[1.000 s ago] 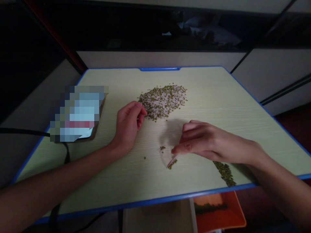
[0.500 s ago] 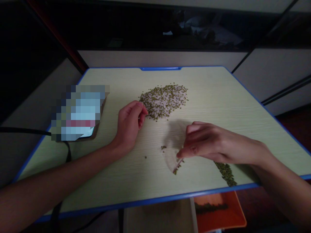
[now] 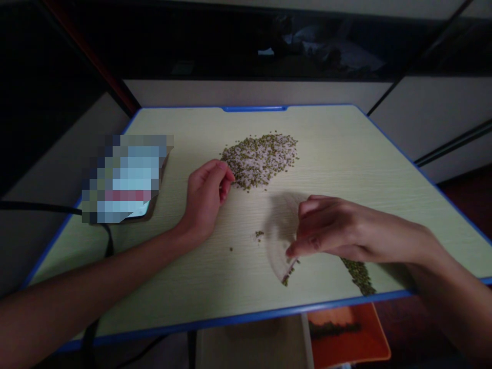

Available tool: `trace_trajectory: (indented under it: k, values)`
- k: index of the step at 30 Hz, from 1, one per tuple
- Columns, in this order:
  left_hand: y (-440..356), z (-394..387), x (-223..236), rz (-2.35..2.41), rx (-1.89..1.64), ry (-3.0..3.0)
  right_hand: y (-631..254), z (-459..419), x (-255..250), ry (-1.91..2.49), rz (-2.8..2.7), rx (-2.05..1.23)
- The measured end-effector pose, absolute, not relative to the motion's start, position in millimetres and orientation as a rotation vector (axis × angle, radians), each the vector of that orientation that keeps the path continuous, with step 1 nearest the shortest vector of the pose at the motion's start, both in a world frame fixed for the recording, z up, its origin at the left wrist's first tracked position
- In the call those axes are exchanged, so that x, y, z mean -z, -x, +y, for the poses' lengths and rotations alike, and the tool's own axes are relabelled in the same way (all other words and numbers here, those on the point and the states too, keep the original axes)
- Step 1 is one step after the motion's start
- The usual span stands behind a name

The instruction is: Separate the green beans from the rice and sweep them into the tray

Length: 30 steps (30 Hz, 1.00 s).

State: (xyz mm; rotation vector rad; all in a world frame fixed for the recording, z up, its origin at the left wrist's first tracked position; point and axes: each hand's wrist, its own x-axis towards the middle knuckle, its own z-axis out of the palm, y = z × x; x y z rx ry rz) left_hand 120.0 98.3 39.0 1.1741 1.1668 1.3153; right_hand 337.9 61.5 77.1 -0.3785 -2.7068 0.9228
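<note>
My left hand (image 3: 207,192) rests closed at the left edge of a mixed heap of white rice grains and green beans (image 3: 259,159); nothing shows in its curled fingers. In my right hand (image 3: 330,230) is a clear plastic piece with a curved edge (image 3: 277,259), held low over the table. Several green beans (image 3: 290,274) lie along its straight edge. A strip of green beans (image 3: 358,275) extends from beneath my right hand to the table's front edge. Between both hands lies a small cluster of beans and grains (image 3: 259,234).
A pixelated device with a lit screen (image 3: 128,179) lies on the left of the blue-edged table (image 3: 184,292), a dark cable (image 3: 109,238) beside it. Below the front edge are a pale tray (image 3: 253,348) and an orange tray (image 3: 353,343) containing beans. A single bean (image 3: 231,249) lies front centre.
My right hand has shifted slightly right and toward me with the clear plastic piece and the beans at its edge. My left hand has stayed in place.
</note>
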Motion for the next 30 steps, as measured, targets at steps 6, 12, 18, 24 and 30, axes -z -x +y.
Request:
trace_trajectory:
  k: [6, 12, 18, 24, 30]
  values:
    - [-119.6, 98.6, -38.5, 1.154, -1.324, -1.181, -340.1, 60.6, -78.1, 0.401, -2.714, -0.912]
    - [-120.1, 98.1, -39.0, 1.163, -1.313, -1.169, -340.1, 60.3, -78.4, 0.414, -2.710, -0.948]
    - [-119.8, 98.2, -38.3, 1.157, -1.317, -1.190, -339.8, 59.2, -78.0, 0.531, -2.722, -0.872]
    - [-119.3, 99.0, -36.5, 1.171, -1.308, -1.192, -338.0, 57.0, -76.3, 0.887, -2.620, -0.691]
    - [-119.7, 99.1, -36.7, 1.165, -1.315, -1.184, -331.7, 58.1, -71.8, 1.012, -2.538, -0.617]
